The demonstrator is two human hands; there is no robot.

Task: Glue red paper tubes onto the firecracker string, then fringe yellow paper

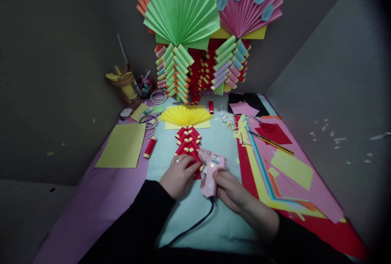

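Observation:
My right hand (pixel 229 188) is wrapped round the grip of a pink hot glue gun (pixel 214 166), whose nozzle points up and left. A dark cord hangs from the base of its handle. My left hand (pixel 180 174), with a ring on one finger, bends over the lower end of a paper ornament, its fingertips holding a red paper roll that they mostly hide. Red paper rolls (pixel 182 139) with pale yellow ends form two slanted columns below a pleated yellow paper fan (pixel 186 115). The glue gun's nozzle is beside the lower rolls, close to my left fingers.
A loose red roll (pixel 149 148) and a yellow sheet (pixel 120 146) lie on the left. Stacked coloured papers (pixel 324 194), a pencil (pixel 271 144) and scissors (pixel 265 127) are on the right. Finished fan ornaments (pixel 183 11) hang at the back, near a brush pot (pixel 125 86).

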